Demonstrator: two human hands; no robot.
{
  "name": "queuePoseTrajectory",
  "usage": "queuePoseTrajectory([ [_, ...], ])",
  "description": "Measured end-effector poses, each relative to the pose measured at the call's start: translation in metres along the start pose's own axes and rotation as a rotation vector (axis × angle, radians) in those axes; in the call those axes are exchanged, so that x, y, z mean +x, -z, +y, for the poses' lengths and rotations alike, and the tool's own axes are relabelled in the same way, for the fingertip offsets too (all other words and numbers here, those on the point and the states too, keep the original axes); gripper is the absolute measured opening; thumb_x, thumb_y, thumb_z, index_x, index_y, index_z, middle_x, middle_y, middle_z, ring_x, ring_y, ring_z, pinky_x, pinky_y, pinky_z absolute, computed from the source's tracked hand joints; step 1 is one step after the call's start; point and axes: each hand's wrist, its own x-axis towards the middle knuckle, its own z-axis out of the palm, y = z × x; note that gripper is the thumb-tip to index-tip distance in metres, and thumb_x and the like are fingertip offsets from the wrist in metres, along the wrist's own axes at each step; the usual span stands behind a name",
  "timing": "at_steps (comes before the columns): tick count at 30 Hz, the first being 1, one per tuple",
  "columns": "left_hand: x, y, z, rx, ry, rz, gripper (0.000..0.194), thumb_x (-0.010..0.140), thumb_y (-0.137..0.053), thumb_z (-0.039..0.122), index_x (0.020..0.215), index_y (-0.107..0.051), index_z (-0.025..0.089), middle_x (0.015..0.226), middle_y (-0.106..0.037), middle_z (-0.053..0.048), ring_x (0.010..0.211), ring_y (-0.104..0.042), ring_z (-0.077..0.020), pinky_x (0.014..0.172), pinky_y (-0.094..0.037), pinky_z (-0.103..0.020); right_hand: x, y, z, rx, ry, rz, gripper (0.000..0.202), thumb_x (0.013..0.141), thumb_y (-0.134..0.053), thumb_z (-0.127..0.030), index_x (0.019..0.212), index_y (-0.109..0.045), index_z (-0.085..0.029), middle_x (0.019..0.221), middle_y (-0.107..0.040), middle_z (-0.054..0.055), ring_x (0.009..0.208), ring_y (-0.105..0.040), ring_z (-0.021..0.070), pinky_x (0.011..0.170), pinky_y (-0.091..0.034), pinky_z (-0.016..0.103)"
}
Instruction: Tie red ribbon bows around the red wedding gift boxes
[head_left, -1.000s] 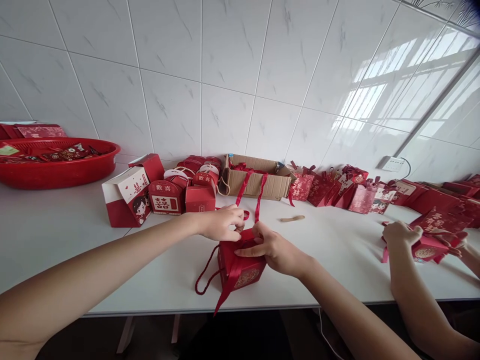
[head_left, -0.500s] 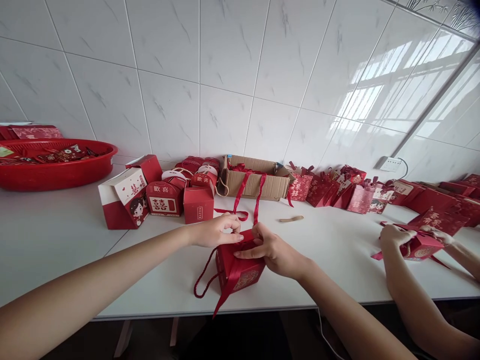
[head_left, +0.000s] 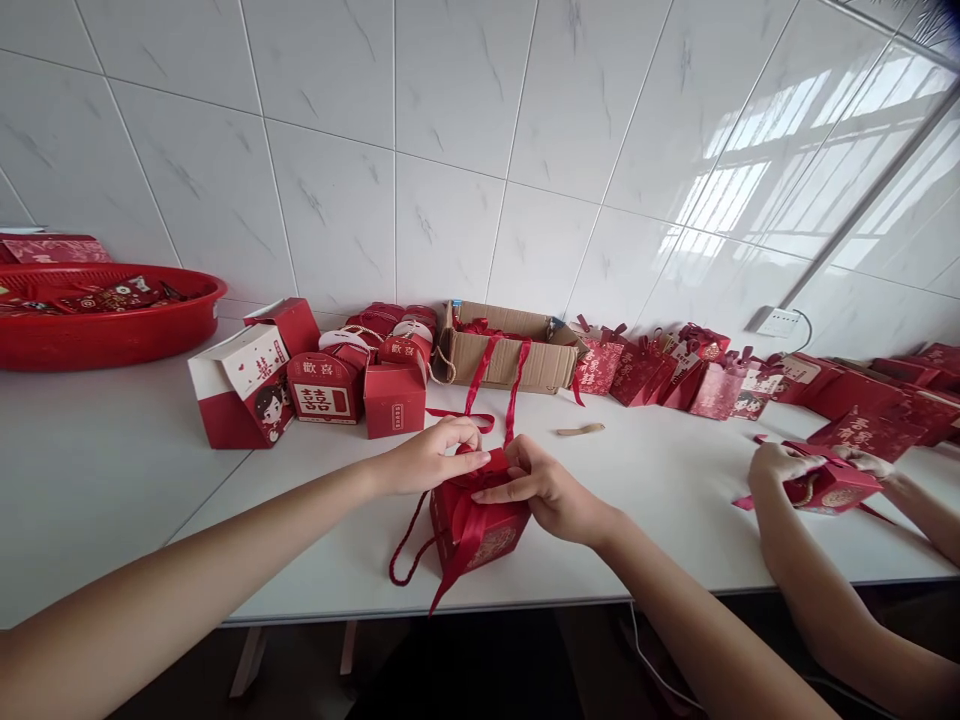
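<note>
In front of me a red gift box stands near the table's front edge, a dark red rope handle looping out on its left. A red ribbon lies across its top, one pointed end hanging down the front. My left hand pinches a part of the ribbon above the box's back left. My right hand is closed at the box's right top, its index finger pressing the ribbon down on the lid. Part of the ribbon under my fingers is hidden.
Behind stand a cardboard box with ribbons trailing out, several red gift boxes and a red basin. A small tan strip lies on the white table. At right, a co-worker's hands hold another red box.
My left hand has drawn in closer over the box top, and its fingers have closed on the ribbon. My right hand stays at the box's right side. The view has shifted slightly.
</note>
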Motion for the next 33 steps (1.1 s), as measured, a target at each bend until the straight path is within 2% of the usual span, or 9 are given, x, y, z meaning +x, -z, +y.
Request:
queuePoseTrajectory([
  [3,-0.002,-0.007,0.008,-0.078,0.037,0.025,0.029,0.083,-0.053,0.042,0.069,-0.043,0.018,0.084,-0.056,-0.001,0.08,-0.051,-0.016,0.072,-0.041,-0.028,0.002,0.002,-0.005,0.108,-0.02,0.056,0.037,0.095,-0.036,-0.016,0.098,-0.072,-0.024,0.085,-0.047,0.004,0.078,-0.049,0.0138,0.072,-0.049,0.031],
  [7,-0.001,-0.012,0.006,-0.123,0.037,0.047,0.032,0.08,-0.057,0.041,0.065,-0.041,0.018,0.081,-0.059,-0.001,0.074,-0.052,-0.0147,0.069,-0.041,-0.027,0.007,0.005,-0.011,0.289,-0.252,0.208,0.011,0.09,-0.051,-0.024,0.099,-0.054,-0.021,0.085,-0.057,0.002,0.075,-0.054,0.0127,0.066,-0.045,0.027],
  [11,0.0,-0.013,-0.001,-0.19,0.022,0.042,0.04,0.077,-0.062,0.042,0.061,-0.035,0.018,0.085,-0.064,-0.002,0.076,-0.055,-0.0147,0.07,-0.042,-0.027,0.012,0.004,-0.012,0.517,-0.41,0.293,0.026,0.083,-0.061,-0.032,0.099,-0.043,-0.022,0.077,-0.053,-0.003,0.066,-0.052,0.0105,0.059,-0.042,0.025],
  [15,-0.002,-0.015,-0.003,-0.202,0.053,0.042,0.032,0.074,-0.066,0.043,0.066,-0.051,0.016,0.087,-0.067,-0.002,0.074,-0.058,-0.0146,0.069,-0.044,-0.027,0.017,0.003,-0.01,0.591,-0.47,0.302,0.039,0.078,-0.066,-0.037,0.106,-0.043,-0.023,0.08,-0.053,-0.003,0.062,-0.054,0.0097,0.056,-0.042,0.025],
  [20,-0.006,-0.016,-0.003,-0.178,0.076,0.089,0.027,0.072,-0.07,0.042,0.072,-0.062,0.016,0.081,-0.067,-0.001,0.069,-0.058,-0.0149,0.065,-0.045,-0.027,0.016,0.004,-0.008,0.541,-0.518,0.275,0.039,0.077,-0.065,-0.046,0.103,-0.048,-0.022,0.085,-0.055,-0.001,0.06,-0.052,0.0091,0.054,-0.04,0.024],
  [25,-0.006,-0.014,-0.006,-0.183,0.033,0.088,0.027,0.072,-0.07,0.042,0.07,-0.061,0.016,0.084,-0.07,-0.003,0.073,-0.062,-0.0172,0.067,-0.046,-0.028,0.01,0.008,-0.01,0.383,-0.631,0.068,0.037,0.072,-0.069,-0.052,0.077,-0.054,-0.018,0.069,-0.055,-0.001,0.059,-0.048,0.0104,0.052,-0.035,0.024],
  [30,-0.004,-0.014,-0.006,-0.208,0.033,0.087,0.025,0.069,-0.073,0.039,0.07,-0.061,0.017,0.081,-0.072,-0.005,0.096,-0.065,-0.0253,0.08,-0.048,-0.034,0.01,0.01,-0.011,0.375,-0.605,0.03,0.036,0.074,-0.068,-0.051,0.071,-0.056,-0.017,0.065,-0.055,-0.002,0.059,-0.044,0.01,0.054,-0.035,0.024],
  [33,-0.003,-0.014,-0.007,-0.281,0.019,0.066,0.029,0.068,-0.075,0.037,0.063,-0.053,0.019,0.078,-0.074,-0.005,0.108,-0.062,-0.0266,0.089,-0.048,-0.036,0.014,0.013,-0.01,0.357,-0.601,0.022,0.032,0.078,-0.064,-0.048,0.071,-0.06,-0.017,0.067,-0.059,0.001,0.062,-0.048,0.0115,0.058,-0.038,0.025],
])
